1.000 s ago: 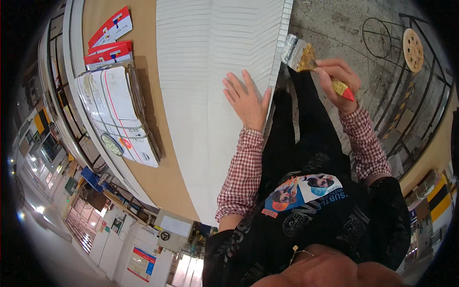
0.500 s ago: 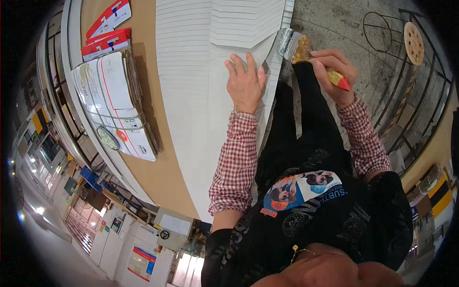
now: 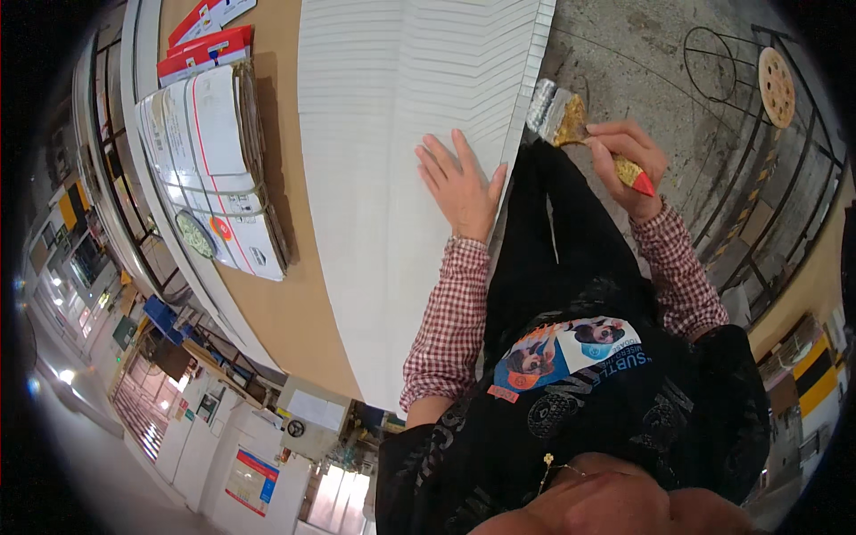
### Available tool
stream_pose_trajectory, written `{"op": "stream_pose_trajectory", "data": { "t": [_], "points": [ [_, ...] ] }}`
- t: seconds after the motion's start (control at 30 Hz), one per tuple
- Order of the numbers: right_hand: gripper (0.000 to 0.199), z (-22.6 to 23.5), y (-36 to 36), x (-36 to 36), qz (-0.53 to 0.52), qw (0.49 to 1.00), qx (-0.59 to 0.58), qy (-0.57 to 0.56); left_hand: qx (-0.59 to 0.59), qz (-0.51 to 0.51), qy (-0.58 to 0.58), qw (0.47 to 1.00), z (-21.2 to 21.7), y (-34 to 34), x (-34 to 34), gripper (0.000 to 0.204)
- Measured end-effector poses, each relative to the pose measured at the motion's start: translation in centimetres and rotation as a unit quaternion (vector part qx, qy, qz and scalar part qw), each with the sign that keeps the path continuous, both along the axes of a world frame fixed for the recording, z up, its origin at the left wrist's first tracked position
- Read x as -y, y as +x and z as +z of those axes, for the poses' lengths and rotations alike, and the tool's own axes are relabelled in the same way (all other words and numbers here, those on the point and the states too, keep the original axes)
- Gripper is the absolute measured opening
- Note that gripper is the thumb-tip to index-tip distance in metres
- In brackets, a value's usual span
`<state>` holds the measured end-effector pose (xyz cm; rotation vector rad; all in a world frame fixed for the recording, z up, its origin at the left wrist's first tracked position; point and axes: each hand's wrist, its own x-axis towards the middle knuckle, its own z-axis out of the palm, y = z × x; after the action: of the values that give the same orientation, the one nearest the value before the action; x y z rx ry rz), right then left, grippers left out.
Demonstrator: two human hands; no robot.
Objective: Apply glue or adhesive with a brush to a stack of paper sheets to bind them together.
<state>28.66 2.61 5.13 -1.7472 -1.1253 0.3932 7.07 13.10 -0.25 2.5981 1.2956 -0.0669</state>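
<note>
My left hand (image 3: 464,194) lies flat with fingers spread on a wide layer of white paper sheets (image 3: 383,232). Their overlapping edges fan out in many thin steps toward the far side and along the right margin. In my right hand (image 3: 638,168) is a flat paintbrush (image 3: 573,120) with a speckled yellow handle tipped in red. Its bristle end looks pale and coated, and it points left, just off the right edge of the sheets and above my dark-clothed legs.
A string-tied bundle of white printed packaging (image 3: 201,169) rests on the brown table surface (image 3: 294,303) at left. Red-and-white printed cards (image 3: 205,55) lie beyond it. At right are a black metal rack (image 3: 807,178), a round perforated disc (image 3: 776,87) and concrete floor (image 3: 624,53).
The far sheets, which showed a raised, folded-over flap, now lie flatter in a fanned layer. My left hand has shifted toward me; the brush has come slightly nearer too.
</note>
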Motion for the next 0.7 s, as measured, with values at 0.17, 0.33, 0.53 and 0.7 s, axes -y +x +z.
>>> {"op": "stream_pose_trajectory", "data": {
  "t": [0.17,0.33,0.53,0.7],
  "points": [
    [0.005,-0.3,-0.5,-1.1,0.001,1.0,-0.007,0.025,0.039,-0.033,0.006,0.999,0.2,-1.3,-1.5,0.061],
    [0.006,-0.7,-2.3,1.2,0.028,0.999,-0.021,0.01,0.041,-0.057,0.026,0.997,0.6,-0.7,-2.0,0.045],
    [0.007,-0.4,-2.6,1.6,-0.018,0.999,-0.019,0.034,0.013,-0.061,0.038,0.997,0.6,-0.4,-1.9,0.045],
    [0.006,-1.1,-5.1,2.8,0.021,1.0,-0.006,0.011,0.028,-0.054,0.039,0.997,0.2,-0.6,-1.3,0.051]
  ]
}}
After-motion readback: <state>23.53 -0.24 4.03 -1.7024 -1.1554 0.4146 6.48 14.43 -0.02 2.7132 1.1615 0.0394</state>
